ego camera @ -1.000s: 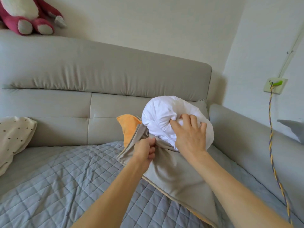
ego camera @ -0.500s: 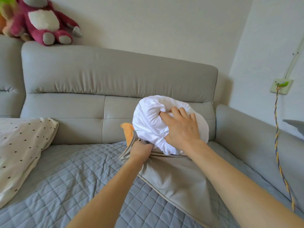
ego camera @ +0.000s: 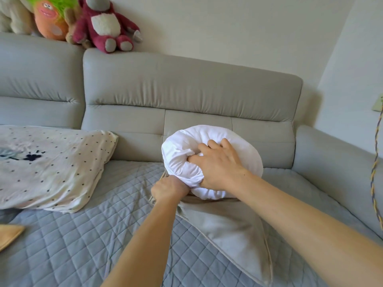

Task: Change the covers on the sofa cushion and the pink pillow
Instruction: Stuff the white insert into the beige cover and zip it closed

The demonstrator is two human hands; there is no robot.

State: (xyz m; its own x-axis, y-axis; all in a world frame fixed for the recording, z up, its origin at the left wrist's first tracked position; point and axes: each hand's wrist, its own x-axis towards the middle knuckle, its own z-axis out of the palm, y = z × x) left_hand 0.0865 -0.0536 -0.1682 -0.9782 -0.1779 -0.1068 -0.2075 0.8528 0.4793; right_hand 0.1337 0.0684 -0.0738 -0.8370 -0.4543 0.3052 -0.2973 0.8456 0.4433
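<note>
The right hand [ego camera: 217, 164] digs its fingers into the puffy white cushion insert [ego camera: 209, 160], gripping a bunched fold on its front, while the left hand [ego camera: 169, 189] is clenched on the mouth of the beige cover [ego camera: 228, 230] just under the insert. The insert bulges rounded and wrinkled above the cover. The smooth, piped cover lies flat on the grey quilted sofa seat [ego camera: 83, 245], its length running from the hands toward the lower right.

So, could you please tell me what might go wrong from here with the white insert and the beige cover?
1. The right hand clutches only a bunched fold of the white insert, so the fabric could slip or strain.
2. The left hand pinches the beige cover at its opening; an uneven pull might stress that seam.
3. Most of the insert bulges outside the cover, so it may catch at the opening.
</note>
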